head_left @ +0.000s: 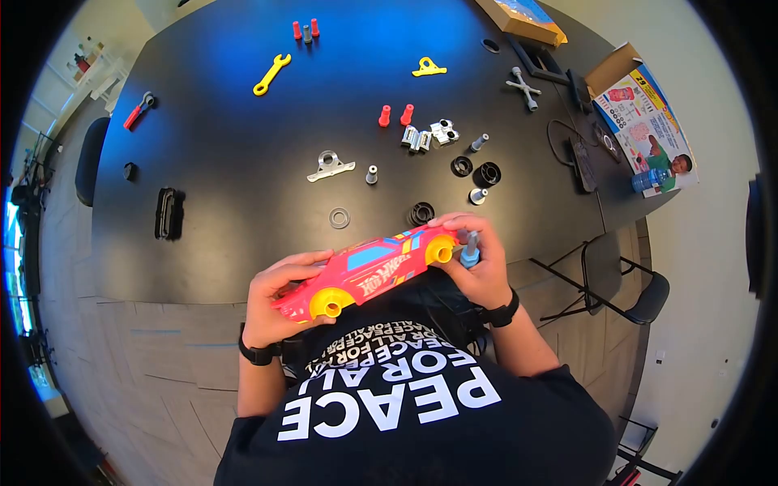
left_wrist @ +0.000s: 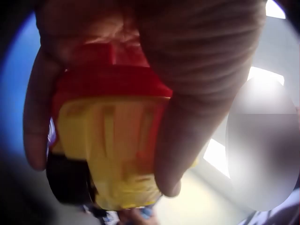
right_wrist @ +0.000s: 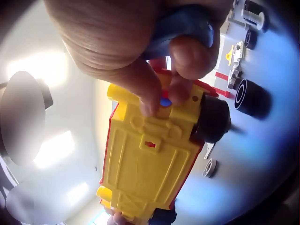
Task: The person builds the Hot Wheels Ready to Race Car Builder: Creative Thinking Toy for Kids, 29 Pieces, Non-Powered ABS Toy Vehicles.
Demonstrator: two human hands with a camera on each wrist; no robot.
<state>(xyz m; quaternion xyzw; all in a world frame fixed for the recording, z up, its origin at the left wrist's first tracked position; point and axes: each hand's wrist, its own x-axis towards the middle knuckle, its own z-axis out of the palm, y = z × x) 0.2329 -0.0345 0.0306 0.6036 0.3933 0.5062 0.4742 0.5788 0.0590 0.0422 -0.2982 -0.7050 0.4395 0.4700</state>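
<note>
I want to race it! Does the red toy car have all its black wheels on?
No, the red toy car shows two bare yellow hubs on its side with the white lettering.

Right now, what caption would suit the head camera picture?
Left hand and right hand hold a red toy car at a black table scattered with toy parts.

Toy car [left_wrist: 126, 136] blurry, left-wrist view

Red toy car [head_left: 381, 270], held tilted
</note>
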